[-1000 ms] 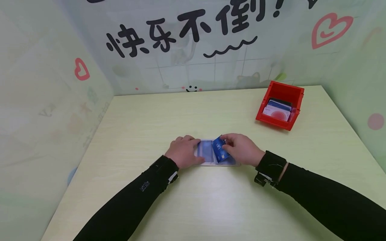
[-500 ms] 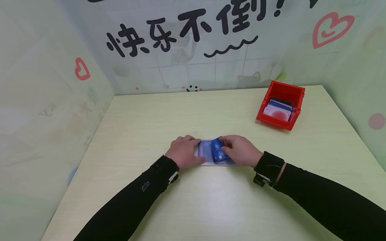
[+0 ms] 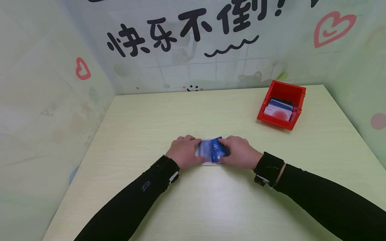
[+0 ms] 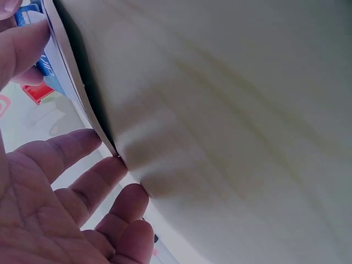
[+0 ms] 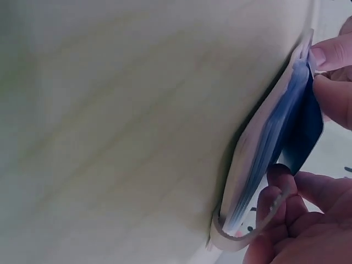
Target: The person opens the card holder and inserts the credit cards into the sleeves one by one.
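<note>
A card holder (image 3: pixel 205 151) with clear bluish pockets lies spread on the table. My left hand (image 3: pixel 184 152) holds its left side, thumb on the near part and a finger at the far edge. A blue bank card (image 3: pixel 217 150) lies at a slight tilt over the right-hand pocket. My right hand (image 3: pixel 241 152) grips this card, thumb at its near end and forefinger at its far end. In the right wrist view the card (image 5: pixel 308 129) stands off at an angle from the stacked pockets (image 5: pixel 261 159). A pale strap (image 5: pixel 236 241) curls out beside the fingers.
A red open box (image 3: pixel 274 124) stands at the back right of the table, with several cards (image 3: pixel 278 109) inside. Printed walls (image 3: pixel 181 75) rise behind and at both sides of the wooden table (image 3: pixel 193 207).
The blue card has turned more upright and come lower over the right-hand pocket. My right thumb has moved to the card's near end. The left hand has stayed on the holder.
</note>
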`<control>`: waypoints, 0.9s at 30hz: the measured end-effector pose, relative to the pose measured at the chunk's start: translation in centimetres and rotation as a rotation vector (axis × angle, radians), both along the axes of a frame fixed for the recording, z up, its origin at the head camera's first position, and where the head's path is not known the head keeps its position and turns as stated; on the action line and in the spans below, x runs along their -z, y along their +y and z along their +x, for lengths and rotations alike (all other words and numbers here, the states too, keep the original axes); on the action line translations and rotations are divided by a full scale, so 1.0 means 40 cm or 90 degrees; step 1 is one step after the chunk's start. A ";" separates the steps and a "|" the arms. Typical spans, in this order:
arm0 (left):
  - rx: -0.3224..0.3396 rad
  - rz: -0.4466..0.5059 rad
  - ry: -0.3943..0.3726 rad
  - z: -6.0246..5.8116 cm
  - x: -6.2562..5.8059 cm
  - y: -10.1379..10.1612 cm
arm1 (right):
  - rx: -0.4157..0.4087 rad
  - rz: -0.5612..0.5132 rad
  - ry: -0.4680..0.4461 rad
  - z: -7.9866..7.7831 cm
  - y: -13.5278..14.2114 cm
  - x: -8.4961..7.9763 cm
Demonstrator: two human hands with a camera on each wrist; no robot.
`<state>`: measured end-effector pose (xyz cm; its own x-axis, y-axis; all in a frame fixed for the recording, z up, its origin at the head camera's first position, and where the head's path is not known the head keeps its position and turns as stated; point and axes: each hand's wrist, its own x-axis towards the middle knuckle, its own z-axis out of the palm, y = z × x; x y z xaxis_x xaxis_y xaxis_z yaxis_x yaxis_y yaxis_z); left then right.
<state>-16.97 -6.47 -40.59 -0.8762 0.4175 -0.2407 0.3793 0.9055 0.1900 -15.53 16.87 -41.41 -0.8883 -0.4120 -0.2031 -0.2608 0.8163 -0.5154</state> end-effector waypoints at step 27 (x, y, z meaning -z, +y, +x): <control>-0.002 -0.006 -0.006 0.000 0.001 0.003 | -0.054 0.143 0.104 0.023 -0.049 -0.008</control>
<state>-16.98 -6.37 -40.65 -0.8755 0.4118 -0.2529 0.3741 0.9088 0.1847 -14.61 14.92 -41.10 -0.8812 -0.4466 -0.1548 -0.3973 0.8773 -0.2693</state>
